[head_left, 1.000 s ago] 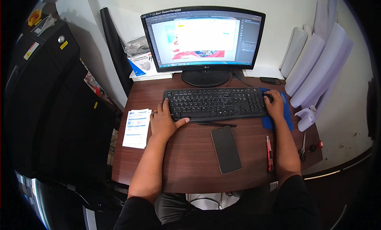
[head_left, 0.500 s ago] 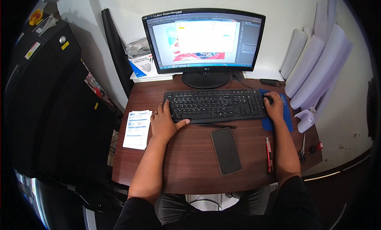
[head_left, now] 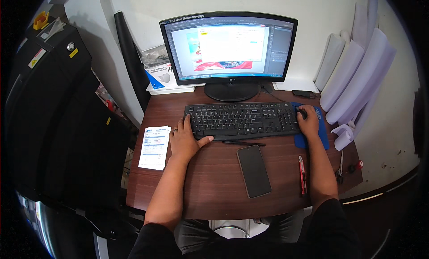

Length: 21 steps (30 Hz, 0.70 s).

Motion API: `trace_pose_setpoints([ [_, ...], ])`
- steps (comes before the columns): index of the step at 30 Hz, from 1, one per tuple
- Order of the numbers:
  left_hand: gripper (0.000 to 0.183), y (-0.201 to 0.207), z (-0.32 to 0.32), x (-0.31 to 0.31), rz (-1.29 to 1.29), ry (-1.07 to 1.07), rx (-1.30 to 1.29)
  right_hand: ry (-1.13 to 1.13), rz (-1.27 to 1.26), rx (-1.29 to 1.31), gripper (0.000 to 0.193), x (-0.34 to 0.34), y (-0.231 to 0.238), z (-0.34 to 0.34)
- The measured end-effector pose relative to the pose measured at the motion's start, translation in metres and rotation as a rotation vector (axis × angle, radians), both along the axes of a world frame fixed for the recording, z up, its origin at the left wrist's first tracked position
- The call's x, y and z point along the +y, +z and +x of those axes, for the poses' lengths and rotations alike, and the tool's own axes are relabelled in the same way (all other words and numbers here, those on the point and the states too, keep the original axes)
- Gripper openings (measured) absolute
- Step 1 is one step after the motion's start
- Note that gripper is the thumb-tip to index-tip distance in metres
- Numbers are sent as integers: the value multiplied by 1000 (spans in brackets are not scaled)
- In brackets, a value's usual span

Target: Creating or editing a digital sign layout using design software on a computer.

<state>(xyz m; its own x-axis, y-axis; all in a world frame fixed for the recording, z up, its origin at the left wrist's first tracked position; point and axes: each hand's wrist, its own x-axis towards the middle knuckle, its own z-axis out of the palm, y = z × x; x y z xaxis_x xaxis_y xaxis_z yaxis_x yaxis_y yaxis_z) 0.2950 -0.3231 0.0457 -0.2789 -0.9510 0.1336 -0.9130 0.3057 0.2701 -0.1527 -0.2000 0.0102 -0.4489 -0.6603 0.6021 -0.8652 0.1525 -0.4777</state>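
A black keyboard lies across the brown desk. At its left end rests my left hand, fingers spread, with fingertips on the leftmost keys and the thumb stretched along the front edge. My right hand is curled over a dark computer mouse on a blue mouse pad, just right of the keyboard; its fingers partly cover the mouse. Behind the keyboard stands a lit monitor showing a white window over a colourful design. A black pen lies along the keyboard's front edge.
A dark smartphone lies between my forearms. Printed papers sit left of my left hand. A red cutter knife and scissors lie by my right forearm. Paper rolls lean at the right wall; a black machine stands left.
Both hands keep their places on the keyboard and the mouse. The picture has shifted very slightly, and the white window on the monitor shows somewhat different content.
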Motion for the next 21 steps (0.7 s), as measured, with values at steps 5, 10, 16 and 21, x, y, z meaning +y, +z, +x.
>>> trace_pose_setpoints([
  [5, 123, -4, 1, -2, -10, -13, 22, 19, -17, -22, 22, -1, 1, 1],
  [10, 123, -5, 1, -2, -32, -14, 17, 16, -30, -17, 21, -3, -1, -1],
  [16, 123, -3, 1, -1, -15, -4, -2, 18, -31, -10, 22, -3, -3, -1],
  [21, 123, 0, 3, 2, 0, 1, -7, 27, -28, -9, 22, -2, -3, 1],
])
